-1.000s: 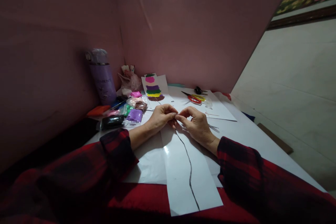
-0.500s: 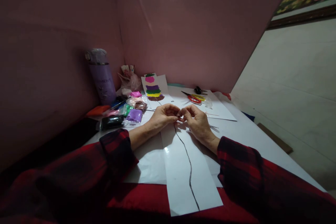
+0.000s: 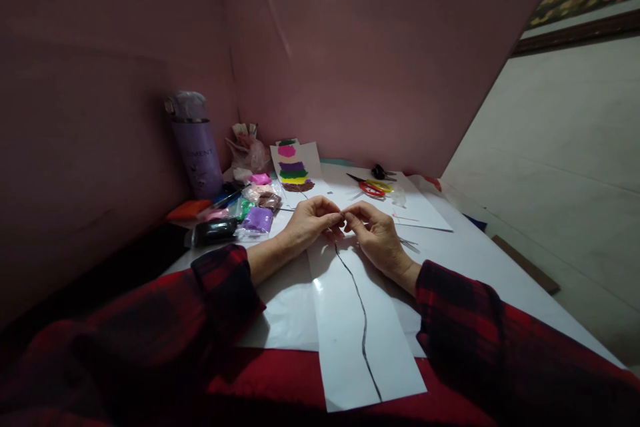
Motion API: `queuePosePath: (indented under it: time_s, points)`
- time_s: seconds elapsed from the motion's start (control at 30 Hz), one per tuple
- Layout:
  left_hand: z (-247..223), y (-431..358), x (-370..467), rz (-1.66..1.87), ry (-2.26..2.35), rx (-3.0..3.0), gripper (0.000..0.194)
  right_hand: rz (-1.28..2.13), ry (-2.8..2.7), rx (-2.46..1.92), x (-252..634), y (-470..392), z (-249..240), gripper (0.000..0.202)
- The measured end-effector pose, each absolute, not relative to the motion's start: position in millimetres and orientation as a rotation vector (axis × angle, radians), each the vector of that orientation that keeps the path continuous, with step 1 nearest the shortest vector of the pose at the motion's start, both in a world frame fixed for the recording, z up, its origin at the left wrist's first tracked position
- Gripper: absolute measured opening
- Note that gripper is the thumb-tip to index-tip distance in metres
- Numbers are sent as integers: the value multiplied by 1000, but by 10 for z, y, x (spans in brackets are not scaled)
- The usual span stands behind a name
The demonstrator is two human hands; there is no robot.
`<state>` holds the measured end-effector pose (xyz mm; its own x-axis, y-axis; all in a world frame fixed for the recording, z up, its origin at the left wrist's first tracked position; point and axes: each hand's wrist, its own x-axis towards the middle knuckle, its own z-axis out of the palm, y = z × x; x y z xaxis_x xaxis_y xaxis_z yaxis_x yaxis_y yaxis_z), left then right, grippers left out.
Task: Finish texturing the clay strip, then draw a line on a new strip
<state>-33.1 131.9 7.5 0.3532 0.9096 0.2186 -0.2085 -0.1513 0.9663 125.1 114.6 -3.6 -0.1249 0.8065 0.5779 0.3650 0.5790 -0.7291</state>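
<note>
My left hand [image 3: 310, 223] and my right hand [image 3: 379, 239] meet above the table, fingertips pinched together. Between them is a small dark brown lump of clay [image 3: 343, 215], mostly hidden by the fingers. Below the hands lies a white paper strip [image 3: 335, 340] with a wavy black line [image 3: 364, 320] running down it. Its near end hangs past the white sheet, over red cloth. Behind my left hand, a white card [image 3: 311, 163] carries several coloured bands, brown at the bottom.
On the left lie several bagged clay packs, among them a purple pack [image 3: 259, 220] and a black pack [image 3: 215, 232]. A purple bottle [image 3: 197, 157] stands behind them. Red-handled scissors [image 3: 371, 189] and a yellow-handled pair [image 3: 381, 185] lie at the back right.
The fingertips have drawn closer together around the brown lump, which now shows less. The hands stay in nearly the same place; the view has shifted slightly.
</note>
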Motion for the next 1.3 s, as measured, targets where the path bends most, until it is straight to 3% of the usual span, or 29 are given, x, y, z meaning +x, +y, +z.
queuePosePath:
  time_s: [0.23, 0.53, 0.73, 0.87, 1.03, 1.3]
  points:
    - [47, 1339, -328, 1145, 650, 1343, 29, 427, -1709, -1028, 1249, 1159, -62, 5]
    - [44, 1352, -337, 1116, 633, 1231, 35, 577, -1518, -932, 1251, 1219, -66, 13]
    - [31, 1356, -332, 1124, 685, 1224, 36, 508, -1638, -892, 1258, 1209, -98, 2]
    - [23, 1359, -336, 1157, 688, 1247, 38, 465, -1723, -859, 1255, 1177, -90, 8]
    - [43, 1347, -346, 1161, 704, 1292, 35, 391, -1740, -907, 1236, 1147, -56, 2]
    - [68, 1336, -334, 1188, 710, 1222, 26, 445, -1658, -911, 1217, 1154, -68, 9]
